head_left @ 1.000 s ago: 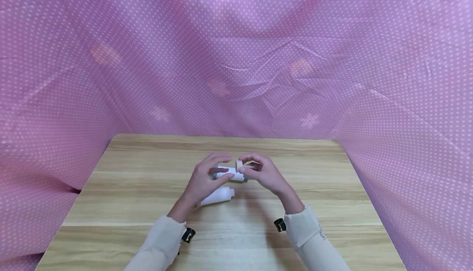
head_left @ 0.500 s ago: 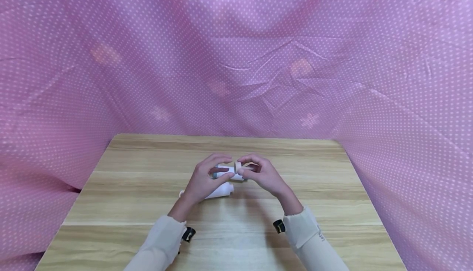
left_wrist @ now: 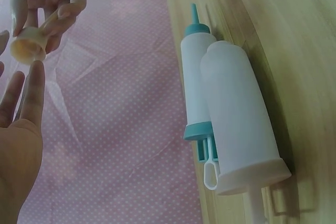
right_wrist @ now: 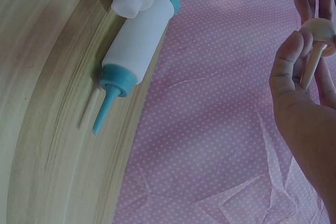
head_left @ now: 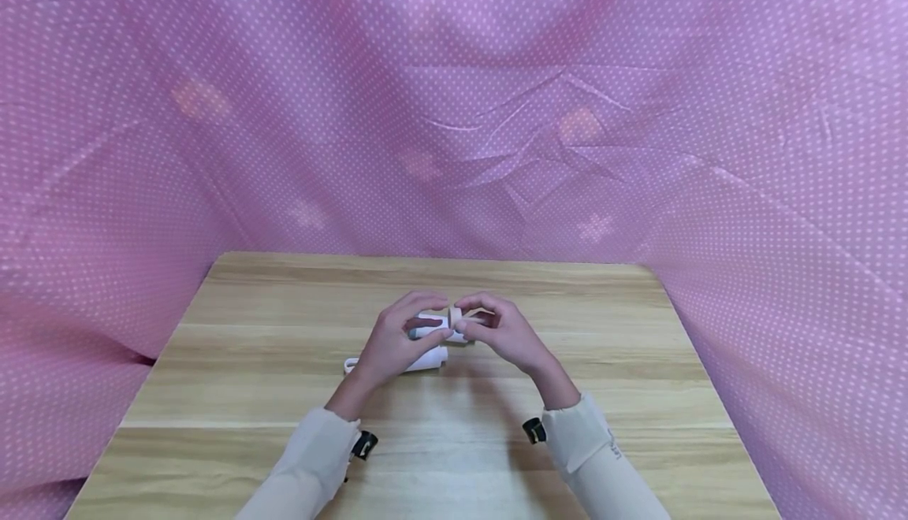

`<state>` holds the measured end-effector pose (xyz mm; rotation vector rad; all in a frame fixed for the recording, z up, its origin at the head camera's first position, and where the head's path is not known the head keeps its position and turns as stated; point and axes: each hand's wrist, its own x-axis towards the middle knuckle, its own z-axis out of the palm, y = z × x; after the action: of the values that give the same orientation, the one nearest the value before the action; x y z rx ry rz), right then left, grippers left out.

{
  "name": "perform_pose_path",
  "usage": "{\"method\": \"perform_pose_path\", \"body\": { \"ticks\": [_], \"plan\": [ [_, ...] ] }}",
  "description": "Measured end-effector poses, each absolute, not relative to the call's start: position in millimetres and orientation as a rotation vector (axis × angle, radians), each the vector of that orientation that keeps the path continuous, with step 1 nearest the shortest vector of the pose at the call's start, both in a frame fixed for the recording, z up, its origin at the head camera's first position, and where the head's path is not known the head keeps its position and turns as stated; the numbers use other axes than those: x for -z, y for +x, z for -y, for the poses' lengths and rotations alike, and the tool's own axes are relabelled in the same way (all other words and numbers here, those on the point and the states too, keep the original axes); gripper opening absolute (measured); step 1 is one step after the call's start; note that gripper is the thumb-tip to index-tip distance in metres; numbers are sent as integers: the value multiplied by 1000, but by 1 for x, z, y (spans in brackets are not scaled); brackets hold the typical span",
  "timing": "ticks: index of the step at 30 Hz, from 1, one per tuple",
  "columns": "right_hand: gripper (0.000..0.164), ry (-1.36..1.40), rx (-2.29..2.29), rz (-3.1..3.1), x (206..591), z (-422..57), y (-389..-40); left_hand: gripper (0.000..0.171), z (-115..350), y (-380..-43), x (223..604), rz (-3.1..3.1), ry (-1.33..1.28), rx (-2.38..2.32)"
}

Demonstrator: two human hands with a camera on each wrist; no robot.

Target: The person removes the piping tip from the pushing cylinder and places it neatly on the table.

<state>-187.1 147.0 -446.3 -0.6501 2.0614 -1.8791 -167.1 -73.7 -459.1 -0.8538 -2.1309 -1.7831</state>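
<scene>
My right hand (head_left: 507,335) pinches a cream nozzle cap (right_wrist: 318,29) by its side, and the thin spout points back toward that palm. Facing it, my left hand (head_left: 397,339) has its fingers spread, with fingertips right at the cap's open rim in the left wrist view. Below the hands, a white syringe-like barrel (left_wrist: 239,108) with a cream flange and a plunger rod lies on its side, its neck bare. Beside it lies a similar white dispenser (right_wrist: 134,40) with teal collars and a teal nozzle. In the head view my left hand partly hides both.
A light wooden table (head_left: 284,299) carries everything. Pink dotted cloth (head_left: 454,110) hangs behind it and at both sides. Dark wrist devices sit at the cuffs, such as a black wrist camera (head_left: 365,445) on the left.
The white barrel has rolled slightly away, toward the teal-collared dispenser, and its looped handle now shows left of my wrist. My hands have drawn slightly closer together around the cap.
</scene>
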Motion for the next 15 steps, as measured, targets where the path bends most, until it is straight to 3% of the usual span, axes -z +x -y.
{"method": "perform_pose_path", "body": {
  "ticks": [15],
  "plan": [
    [29, -659, 1890, -2034, 445, -144, -186, 36, 73, -170, 464, 2150, -840, 1791]
  ]
}}
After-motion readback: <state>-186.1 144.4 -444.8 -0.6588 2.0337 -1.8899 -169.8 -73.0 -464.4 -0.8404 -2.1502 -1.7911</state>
